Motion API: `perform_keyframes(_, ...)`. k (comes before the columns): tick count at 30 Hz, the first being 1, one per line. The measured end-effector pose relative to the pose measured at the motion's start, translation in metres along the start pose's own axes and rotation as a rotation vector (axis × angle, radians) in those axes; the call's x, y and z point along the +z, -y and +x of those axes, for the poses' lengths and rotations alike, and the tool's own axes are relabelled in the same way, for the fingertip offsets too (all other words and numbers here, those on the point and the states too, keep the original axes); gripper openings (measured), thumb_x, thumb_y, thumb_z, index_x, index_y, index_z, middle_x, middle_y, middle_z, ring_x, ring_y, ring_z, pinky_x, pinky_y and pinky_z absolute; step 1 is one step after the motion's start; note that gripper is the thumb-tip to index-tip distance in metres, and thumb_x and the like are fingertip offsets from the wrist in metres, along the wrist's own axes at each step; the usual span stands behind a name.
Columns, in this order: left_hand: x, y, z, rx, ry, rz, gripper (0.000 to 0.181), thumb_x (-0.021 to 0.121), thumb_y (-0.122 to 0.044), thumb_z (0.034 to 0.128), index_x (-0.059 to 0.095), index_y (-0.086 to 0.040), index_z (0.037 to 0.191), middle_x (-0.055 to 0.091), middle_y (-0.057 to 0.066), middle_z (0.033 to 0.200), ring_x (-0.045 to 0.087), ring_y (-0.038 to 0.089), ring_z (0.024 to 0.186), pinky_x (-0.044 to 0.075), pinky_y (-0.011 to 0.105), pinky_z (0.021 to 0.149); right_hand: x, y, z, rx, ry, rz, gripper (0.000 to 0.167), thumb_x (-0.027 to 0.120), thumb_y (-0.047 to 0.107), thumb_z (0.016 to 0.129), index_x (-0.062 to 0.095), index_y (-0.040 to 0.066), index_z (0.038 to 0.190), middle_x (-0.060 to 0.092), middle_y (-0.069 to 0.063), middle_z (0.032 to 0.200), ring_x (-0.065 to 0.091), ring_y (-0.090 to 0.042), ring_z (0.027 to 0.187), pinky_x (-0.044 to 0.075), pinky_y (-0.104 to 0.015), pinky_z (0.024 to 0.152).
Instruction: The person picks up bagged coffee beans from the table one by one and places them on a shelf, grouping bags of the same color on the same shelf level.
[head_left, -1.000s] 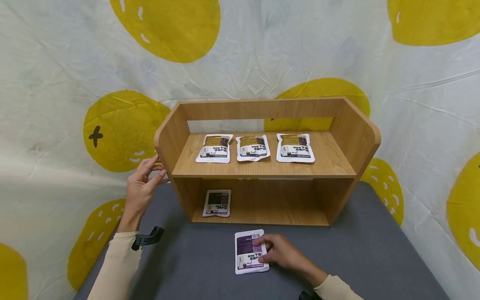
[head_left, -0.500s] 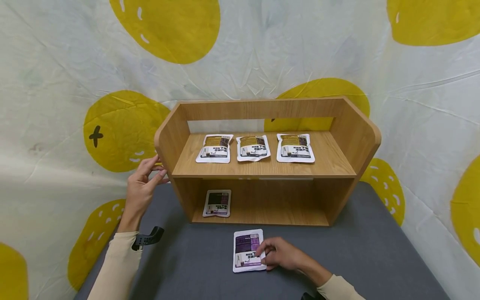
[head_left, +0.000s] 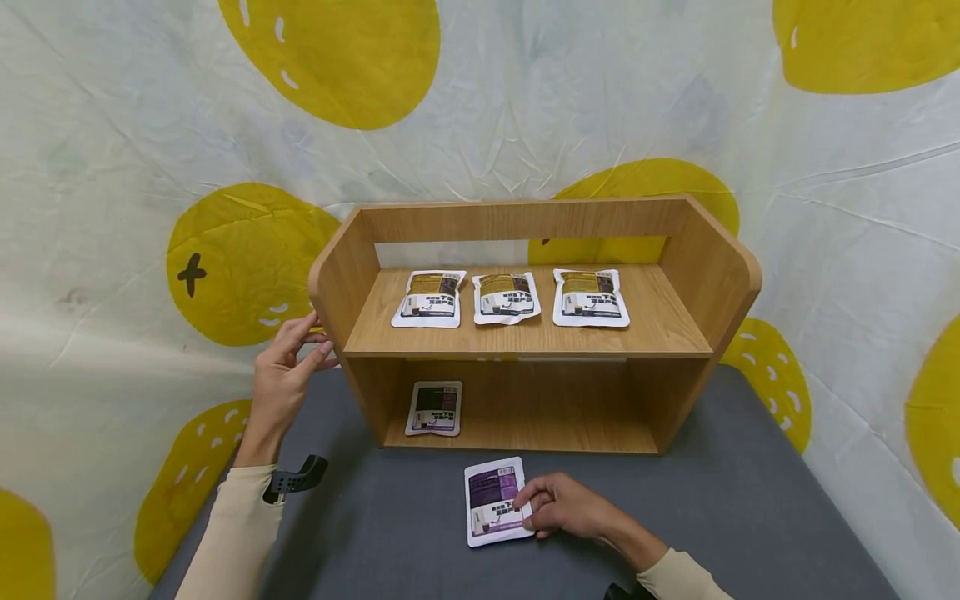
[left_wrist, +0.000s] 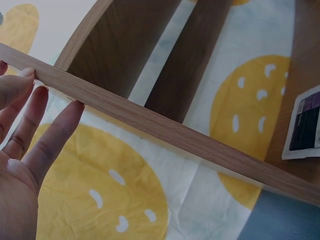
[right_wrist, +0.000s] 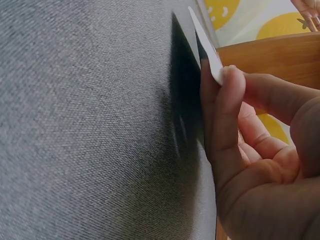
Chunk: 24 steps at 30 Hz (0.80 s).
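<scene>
My right hand [head_left: 566,504] pinches the right edge of a white pouch with a purple label [head_left: 495,502] between thumb and fingers. In the right wrist view the pouch's pale edge [right_wrist: 209,52] shows side-on, lifted off the cloth with a dark shadow beside it. My left hand [head_left: 283,375] touches the outer left side of a two-tier wooden shelf [head_left: 525,340]. In the left wrist view its fingers [left_wrist: 60,132] are fairly straight, with their tips against the side panel [left_wrist: 145,120].
Three pouches with brown labels, the middle one [head_left: 506,298] included, lie on the upper tier. A dark-labelled pouch [head_left: 435,408] stands at the left of the lower tier. The shelf rests on a grey cloth-covered table [head_left: 375,533], before a patterned curtain [head_left: 480,100].
The right fingers have moved from on top of the purple-labelled pouch to its right edge. The pouch has shifted slightly left and tilted a little. The left hand has not moved.
</scene>
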<state>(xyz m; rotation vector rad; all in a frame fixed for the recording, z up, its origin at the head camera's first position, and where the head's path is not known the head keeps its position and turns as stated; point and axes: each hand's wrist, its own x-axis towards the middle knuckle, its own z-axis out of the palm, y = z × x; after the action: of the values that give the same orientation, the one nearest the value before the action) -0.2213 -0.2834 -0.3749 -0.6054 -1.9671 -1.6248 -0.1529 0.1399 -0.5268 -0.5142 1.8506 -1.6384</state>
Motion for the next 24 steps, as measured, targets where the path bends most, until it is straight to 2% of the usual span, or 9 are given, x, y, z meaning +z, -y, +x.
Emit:
perform_keyframes(6,0.0000,0.0002,-0.0005,-0.005,-0.002,0.011,0.059,0.061,0.014,0.0937,0.054,-0.010,0.148,0.054,0.011,0.130,0.061,0.018,0.104,0.063,0.032,0.075,-0.0019,0.0012,-0.0014,-0.001,-0.006,0.011,0.028,0.072,-0.001,0.089,0.065,-0.012,0.113,0.068,-0.008,0.081,0.064,-0.014,0.070,0.055,-0.019,0.054)
perform_keyframes(17,0.0001,-0.0002,-0.0010,0.004,0.001,0.013,0.060,0.061,0.015,0.0934,0.053,-0.009,0.148,0.054,0.011,0.131,0.061,0.018,0.105,0.063,0.031,0.075,-0.0056,0.0040,0.0003,0.009,-0.034,0.047,0.031,0.073,0.003,0.090,0.066,-0.009,0.117,0.072,-0.009,0.089,0.066,-0.013,0.076,0.061,-0.022,0.064)
perform_keyframes(24,0.0005,-0.0001,-0.0005,-0.007,-0.007,0.027,0.060,0.062,0.013,0.0935,0.054,-0.011,0.148,0.054,0.011,0.130,0.061,0.018,0.104,0.063,0.032,0.075,-0.0075,0.0093,0.0011,-0.021,-0.054,0.062,0.035,0.073,0.004,0.091,0.064,-0.012,0.121,0.073,-0.012,0.094,0.067,-0.014,0.078,0.062,-0.025,0.070)
